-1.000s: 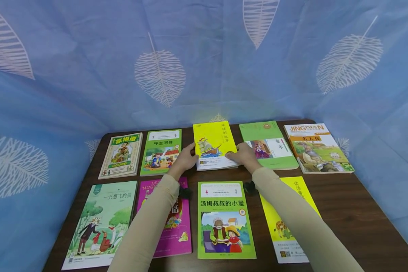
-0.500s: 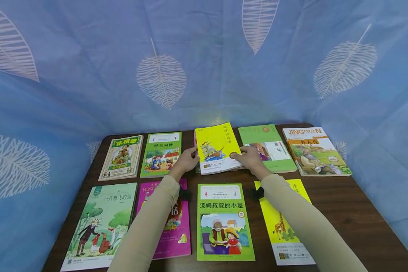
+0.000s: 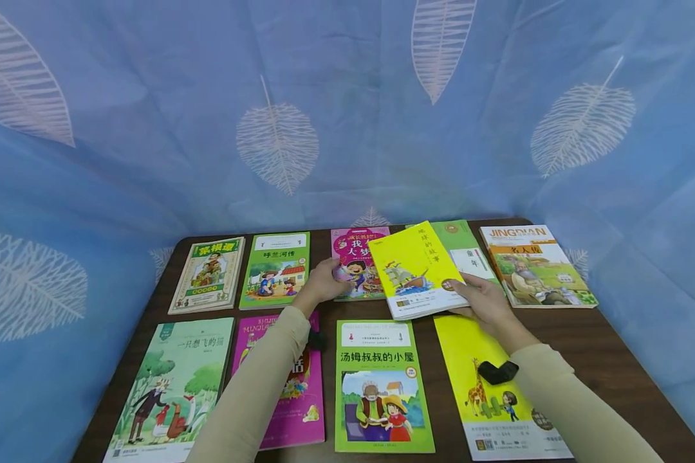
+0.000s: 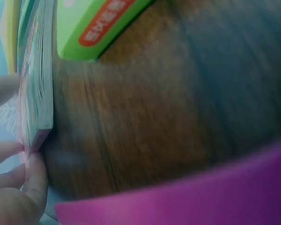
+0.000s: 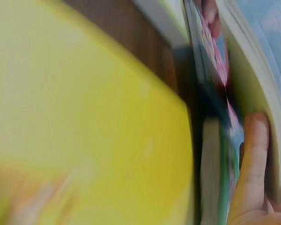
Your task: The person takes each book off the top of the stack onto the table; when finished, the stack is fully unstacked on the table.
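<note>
My right hand (image 3: 489,305) holds a yellow paperback book (image 3: 411,263) with a sailing ship on its cover, thumb on top at the lower right corner. That book is raised and tilted, covering part of a pink book (image 3: 356,286) and of a green book (image 3: 469,260). At the pink book's left edge is my left hand (image 3: 322,283); in the left wrist view its fingers and thumb (image 4: 35,176) pinch the book by its corner. The right wrist view shows a finger (image 5: 253,164) under the raised book's pages (image 5: 253,61).
Other books lie in two rows on the dark wooden table (image 3: 585,360): a cream one (image 3: 208,273), a green one (image 3: 275,270), a white one (image 3: 538,267), a pale green one (image 3: 174,386), a magenta one (image 3: 295,418), another green one (image 3: 382,386) and another yellow one (image 3: 486,386). A blue leaf-patterned curtain (image 3: 347,128) surrounds the table.
The ship book has moved right and towards me in my right hand, uncovering the pink book beneath. My left hand has let go of it and now grips the pink book's edge.
</note>
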Tool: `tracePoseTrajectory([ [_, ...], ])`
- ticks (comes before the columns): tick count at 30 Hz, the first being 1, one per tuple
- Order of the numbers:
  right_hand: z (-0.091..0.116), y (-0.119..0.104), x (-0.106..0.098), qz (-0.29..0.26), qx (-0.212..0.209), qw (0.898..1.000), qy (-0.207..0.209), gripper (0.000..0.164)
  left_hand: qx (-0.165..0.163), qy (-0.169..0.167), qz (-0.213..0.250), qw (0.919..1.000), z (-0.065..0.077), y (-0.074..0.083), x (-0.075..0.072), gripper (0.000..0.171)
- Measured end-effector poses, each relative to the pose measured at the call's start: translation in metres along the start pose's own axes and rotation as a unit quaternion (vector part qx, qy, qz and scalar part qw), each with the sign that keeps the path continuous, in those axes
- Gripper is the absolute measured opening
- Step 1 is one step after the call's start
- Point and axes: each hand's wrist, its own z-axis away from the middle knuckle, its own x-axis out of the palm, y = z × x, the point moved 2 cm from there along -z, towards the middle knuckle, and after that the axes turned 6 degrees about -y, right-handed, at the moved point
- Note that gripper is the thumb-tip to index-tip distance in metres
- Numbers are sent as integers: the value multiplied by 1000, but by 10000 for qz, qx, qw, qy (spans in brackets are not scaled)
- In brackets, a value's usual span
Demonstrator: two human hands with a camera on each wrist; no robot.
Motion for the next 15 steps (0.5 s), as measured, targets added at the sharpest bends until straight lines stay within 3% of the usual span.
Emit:
tracePoseTrajectory([
  [4,37,16,-43,-91,10,9999,103,83,-74,-11,-117,9999,2,1,3,86],
  [10,94,44,-106,-255,47,9984,505,94,-132,-68,-141,9998,2,4,4,78],
  [15,139,77,-157,-54,629,9926,1042,97,-129,-157,-236,9995,3,3,5,64],
])
